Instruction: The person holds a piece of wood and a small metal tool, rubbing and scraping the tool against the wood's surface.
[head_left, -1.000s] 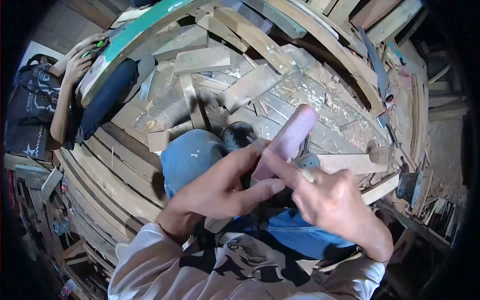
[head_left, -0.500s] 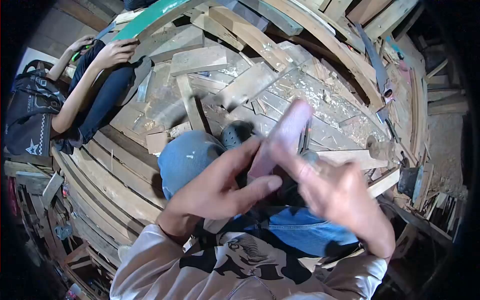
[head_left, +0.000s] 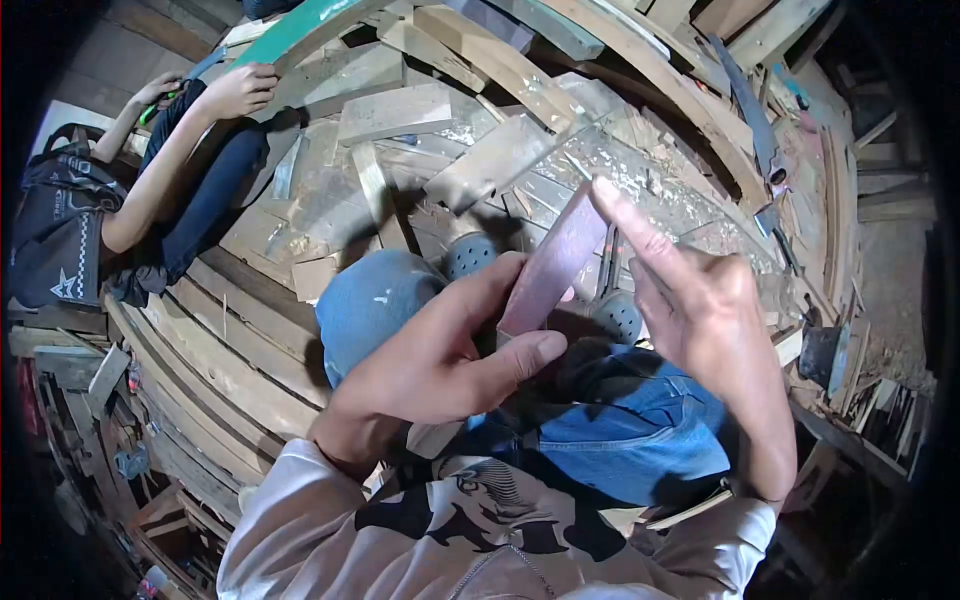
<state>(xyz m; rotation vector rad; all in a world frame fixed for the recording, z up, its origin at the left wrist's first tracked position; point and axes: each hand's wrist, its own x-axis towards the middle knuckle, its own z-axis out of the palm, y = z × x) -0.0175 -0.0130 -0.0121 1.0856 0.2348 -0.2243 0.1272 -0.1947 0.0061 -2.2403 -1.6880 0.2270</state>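
Observation:
A flat pinkish block (head_left: pixel 558 264) is tilted upward above my lap. My left hand (head_left: pixel 440 350) grips its lower end between thumb and fingers. At the block's upper end is my right hand (head_left: pixel 690 290), with the index finger stretched along a thin pointed piece (head_left: pixel 578 165) that sticks out past the fingertip. The other fingers of that hand are curled underneath. What the thin piece is cannot be made out. Below the hands are my jeans (head_left: pixel 630 430) and two perforated shoes (head_left: pixel 470 256).
A seated person (head_left: pixel 130 200) at the left has one hand near a green board (head_left: pixel 300 35). Wooden offcuts (head_left: pixel 490 165) lie on the floor ahead. A handsaw (head_left: pixel 745 110) stands at the upper right, and long planks (head_left: pixel 220 350) lie at the left.
My right hand has moved up and right, from over the block to its upper end. The block stays in my left hand. The right knee has lowered.

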